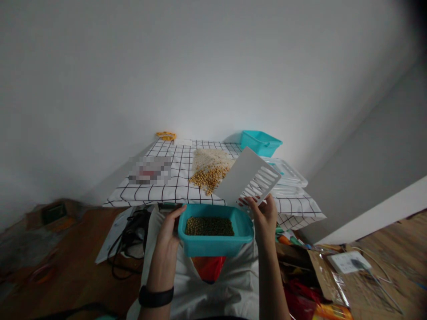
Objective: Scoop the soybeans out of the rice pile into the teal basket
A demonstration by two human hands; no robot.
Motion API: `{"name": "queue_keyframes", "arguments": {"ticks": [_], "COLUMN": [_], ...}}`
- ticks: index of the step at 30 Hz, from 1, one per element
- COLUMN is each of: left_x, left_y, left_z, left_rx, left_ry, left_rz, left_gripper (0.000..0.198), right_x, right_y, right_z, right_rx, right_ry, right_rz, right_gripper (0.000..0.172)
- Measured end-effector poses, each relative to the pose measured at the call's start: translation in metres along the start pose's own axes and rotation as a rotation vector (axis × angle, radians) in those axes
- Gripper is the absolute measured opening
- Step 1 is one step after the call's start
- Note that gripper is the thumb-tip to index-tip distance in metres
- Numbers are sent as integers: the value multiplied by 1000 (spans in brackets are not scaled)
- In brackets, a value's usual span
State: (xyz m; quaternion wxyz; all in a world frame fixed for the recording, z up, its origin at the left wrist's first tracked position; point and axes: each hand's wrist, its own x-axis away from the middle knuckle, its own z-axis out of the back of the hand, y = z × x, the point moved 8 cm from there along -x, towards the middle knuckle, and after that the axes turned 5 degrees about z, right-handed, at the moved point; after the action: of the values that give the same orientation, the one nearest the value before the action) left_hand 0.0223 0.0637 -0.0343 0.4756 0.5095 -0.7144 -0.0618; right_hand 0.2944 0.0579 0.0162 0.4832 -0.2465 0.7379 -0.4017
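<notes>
Pale grey walls (pixel 207 66) rise above a brown wooden floor (pixel 83 275).

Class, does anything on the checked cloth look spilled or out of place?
Possibly the yellow beans: they form a ragged heap at the near end of a pale bag on the checked cloth. Whether they spilled or lie inside it, I cannot tell.

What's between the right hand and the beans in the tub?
Just the right wall of the tub; nothing visible covers the beans from above. The white board in the right hand isn't over them.
</notes>
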Motion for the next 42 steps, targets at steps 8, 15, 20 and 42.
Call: {"name": "queue_keyframes", "arguments": {"ticks": [8,15,20,42], "left_x": [3,3,3,7], "left_y": [-2,-2,-3,-1], "left_z": [1,2,2,0], "left_rx": [-21,-19,-17,-20], "left_ry": [29,33,32,37], "left_rz": [24,16,16,16], "left_gripper": [17,20,21,13], "right_x": [-2,-5,-5,-2], "right_y": [-5,-8,-7,-10], "right_z": [-3,-9,-12,-19], "right_rx": [63,75,54,1], "right_ry": [20,-10,-37,-114], "right_rz": [43,61,60,61], "right_gripper": [26,25,25,24]}}
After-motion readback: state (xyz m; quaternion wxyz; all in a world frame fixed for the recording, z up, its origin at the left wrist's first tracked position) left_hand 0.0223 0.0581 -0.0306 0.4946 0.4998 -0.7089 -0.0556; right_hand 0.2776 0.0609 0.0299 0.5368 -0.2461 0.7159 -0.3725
